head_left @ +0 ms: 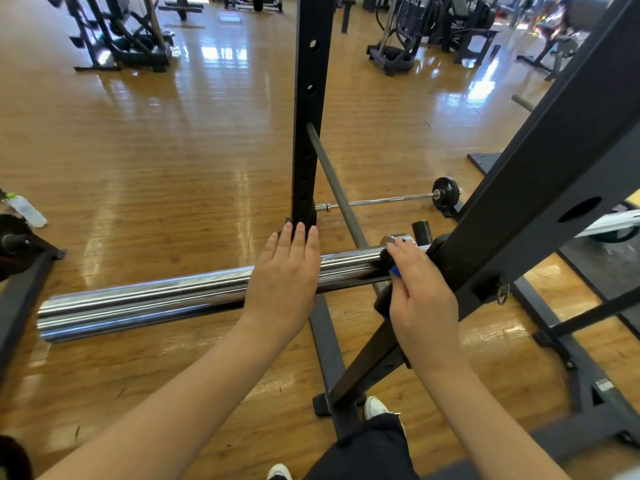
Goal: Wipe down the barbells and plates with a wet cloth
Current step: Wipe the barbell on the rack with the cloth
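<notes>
**Desk:** While the bar sits in the rack, what is the step, and how should it be done well?

**Photographer:** Nearest the camera, the right hand (pixel 420 299) curls round a blue cloth (pixel 394 271), of which only a small fold shows, and presses it against the thick chrome barbell sleeve (pixel 173 296) just beside the slanted black steel rack upright (pixel 540 188). That grip is clenched on the cloth. The left hand (pixel 285 282) lies flat on the sleeve with fingers straight, its grip released, apparently steadying the bar. In my judgement the wipe is at the inner end of the sleeve; good practice would be to wrap the cloth round the full girth, draw it outward toward the free end at left, and keep the flat hand clear of the damp path while it stops the sleeve turning.

**Desk:** What can't readers see?

**Photographer:** Most of the cloth is hidden inside the hand, so its wetness cannot be judged. The collar behind the knuckles is partly covered, and the bar's thin grey shaft (pixel 332 185) disappears behind the vertical black post with holes (pixel 308 133). Farther off, a slim bar carrying a small black plate (pixel 446 192) lies on the glossy wooden floor (pixel 156 150); its left end is cut off by the post. Beyond, dark gym machines (pixel 121 32) blur in window glare, and a clear bottle (pixel 26 209) sits at the left edge.
</notes>
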`<action>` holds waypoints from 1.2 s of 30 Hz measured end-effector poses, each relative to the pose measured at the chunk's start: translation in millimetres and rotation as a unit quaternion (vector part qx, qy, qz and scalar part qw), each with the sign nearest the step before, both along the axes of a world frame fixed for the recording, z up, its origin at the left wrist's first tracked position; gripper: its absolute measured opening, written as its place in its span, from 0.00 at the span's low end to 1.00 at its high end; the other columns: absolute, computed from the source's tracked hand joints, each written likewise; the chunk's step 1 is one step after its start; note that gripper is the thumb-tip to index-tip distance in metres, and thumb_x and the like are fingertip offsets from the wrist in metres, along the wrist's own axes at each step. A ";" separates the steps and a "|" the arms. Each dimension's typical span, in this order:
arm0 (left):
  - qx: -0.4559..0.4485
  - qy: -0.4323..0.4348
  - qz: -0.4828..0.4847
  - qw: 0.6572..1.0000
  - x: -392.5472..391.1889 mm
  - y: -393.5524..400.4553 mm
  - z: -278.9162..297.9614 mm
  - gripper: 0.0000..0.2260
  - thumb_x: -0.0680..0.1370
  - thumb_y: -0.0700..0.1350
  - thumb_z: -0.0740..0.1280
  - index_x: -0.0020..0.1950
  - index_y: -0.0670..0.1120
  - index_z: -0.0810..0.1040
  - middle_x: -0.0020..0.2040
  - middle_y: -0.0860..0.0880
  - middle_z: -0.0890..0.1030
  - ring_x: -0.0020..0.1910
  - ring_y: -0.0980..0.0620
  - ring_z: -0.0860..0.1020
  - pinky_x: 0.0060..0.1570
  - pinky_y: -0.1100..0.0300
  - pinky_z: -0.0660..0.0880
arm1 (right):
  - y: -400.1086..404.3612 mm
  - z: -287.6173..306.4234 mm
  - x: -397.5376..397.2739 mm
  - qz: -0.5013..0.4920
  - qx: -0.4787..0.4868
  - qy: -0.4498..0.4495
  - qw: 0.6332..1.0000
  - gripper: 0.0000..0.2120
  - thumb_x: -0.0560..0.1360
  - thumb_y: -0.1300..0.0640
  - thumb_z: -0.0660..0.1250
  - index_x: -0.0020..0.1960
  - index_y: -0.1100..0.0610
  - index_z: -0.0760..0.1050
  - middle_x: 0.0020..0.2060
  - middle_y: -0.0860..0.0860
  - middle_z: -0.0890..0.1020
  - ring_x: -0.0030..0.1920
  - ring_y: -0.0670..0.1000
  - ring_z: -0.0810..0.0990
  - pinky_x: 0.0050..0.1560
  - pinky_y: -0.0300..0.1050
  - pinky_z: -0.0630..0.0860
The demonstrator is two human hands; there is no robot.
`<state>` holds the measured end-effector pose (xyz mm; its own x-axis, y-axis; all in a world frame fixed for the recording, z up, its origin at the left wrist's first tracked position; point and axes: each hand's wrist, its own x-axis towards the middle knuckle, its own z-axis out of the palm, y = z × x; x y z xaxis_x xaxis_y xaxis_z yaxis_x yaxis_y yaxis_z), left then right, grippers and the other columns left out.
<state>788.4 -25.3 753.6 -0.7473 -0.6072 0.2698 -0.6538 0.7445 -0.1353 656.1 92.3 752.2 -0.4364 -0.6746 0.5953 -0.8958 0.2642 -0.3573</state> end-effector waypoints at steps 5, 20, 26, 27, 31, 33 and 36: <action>0.005 -0.003 0.007 1.000 0.7 1.5 -0.8 0.44 0.57 0.50 0.82 0.68 0.37 0.71 0.64 0.38 0.76 0.64 0.40 0.74 0.64 0.47 0.68 | -48.1 21.9 -18.2 -0.001 0.045 0.019 0.999 0.14 0.72 0.67 0.60 0.54 0.63 0.79 0.47 0.56 0.81 0.50 0.57 0.79 0.53 0.50 0.78; -0.014 0.021 0.002 1.000 0.0 -0.6 -4.2 0.39 0.56 0.43 0.83 0.64 0.36 0.75 0.60 0.37 0.78 0.59 0.39 0.78 0.60 0.47 0.73 | -15.4 -12.9 1.4 0.057 -0.038 0.045 0.997 0.17 0.77 0.64 0.56 0.63 0.65 0.75 0.61 0.60 0.77 0.65 0.58 0.73 0.66 0.54 0.70; -0.013 0.027 0.006 1.000 -1.0 -0.1 -5.0 0.37 0.57 0.42 0.82 0.62 0.35 0.76 0.58 0.36 0.79 0.58 0.39 0.78 0.58 0.46 0.74 | -17.3 -31.7 11.3 0.076 -0.033 0.062 0.995 0.17 0.75 0.65 0.58 0.60 0.65 0.77 0.58 0.59 0.80 0.63 0.55 0.75 0.64 0.52 0.71; -0.013 0.027 0.007 1.000 -1.3 -0.1 -5.4 0.37 0.57 0.42 0.82 0.62 0.35 0.76 0.58 0.36 0.79 0.58 0.39 0.78 0.58 0.46 0.74 | -13.0 -32.8 13.8 0.101 -0.026 0.073 0.992 0.17 0.75 0.65 0.58 0.60 0.64 0.77 0.59 0.59 0.79 0.64 0.55 0.74 0.66 0.50 0.69; -0.007 0.028 0.007 1.000 -1.4 0.2 -3.8 0.37 0.55 0.41 0.83 0.62 0.35 0.76 0.58 0.36 0.79 0.57 0.38 0.78 0.57 0.46 0.74 | -9.0 -23.6 14.4 0.138 -0.029 0.075 0.987 0.16 0.75 0.66 0.59 0.60 0.64 0.77 0.59 0.59 0.79 0.64 0.55 0.73 0.67 0.48 0.68; 0.001 0.027 0.007 1.000 -0.6 0.7 -3.2 0.37 0.56 0.42 0.83 0.62 0.35 0.76 0.58 0.36 0.79 0.57 0.38 0.78 0.58 0.46 0.74 | -13.7 -19.4 8.2 0.111 -0.019 0.077 0.991 0.16 0.76 0.66 0.59 0.61 0.62 0.77 0.61 0.59 0.78 0.65 0.57 0.72 0.67 0.52 0.68; 0.007 0.027 0.005 1.000 0.2 0.0 -3.0 0.36 0.58 0.43 0.82 0.63 0.36 0.75 0.59 0.36 0.79 0.59 0.38 0.78 0.59 0.45 0.73 | -16.8 -25.1 3.2 0.083 0.022 0.075 0.994 0.18 0.77 0.61 0.60 0.65 0.60 0.74 0.65 0.59 0.75 0.68 0.57 0.68 0.68 0.57 0.67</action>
